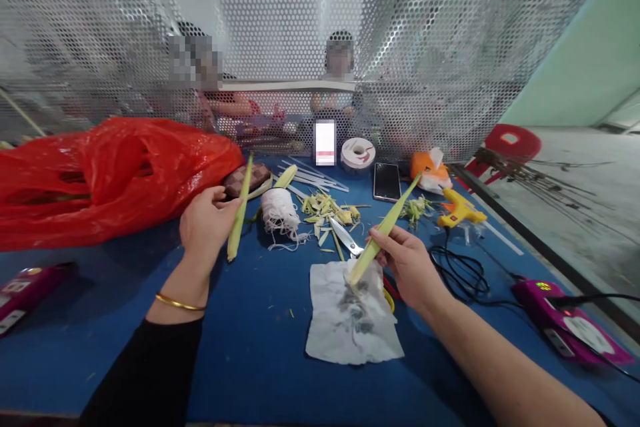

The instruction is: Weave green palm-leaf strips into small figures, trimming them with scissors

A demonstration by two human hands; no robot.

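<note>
My left hand [207,223] pinches a narrow, pale green corn husk [243,213] that stands nearly upright over the blue table. Between the thumb and fingers of my right hand [407,263] is a second, broader pale green husk [387,227], tilted up to the right. Under that hand lies a crumpled white paper [325,320] with dark smudges. Open-bladed scissors [344,237] rest behind the paper, their handles partly hidden by my right hand and the husk. A roll of white string [279,210] stands between my hands, beside a pile of husk scraps [327,203].
A red plastic bag [120,180] covers the left rear. Clear glue sticks [320,179], a tape roll [358,154], a phone [387,181] and tissues [431,172] lie at the back. A yellow glue gun [459,209] trails its cable toward a purple power strip [570,323]. Perforated metal [280,7] stands behind.
</note>
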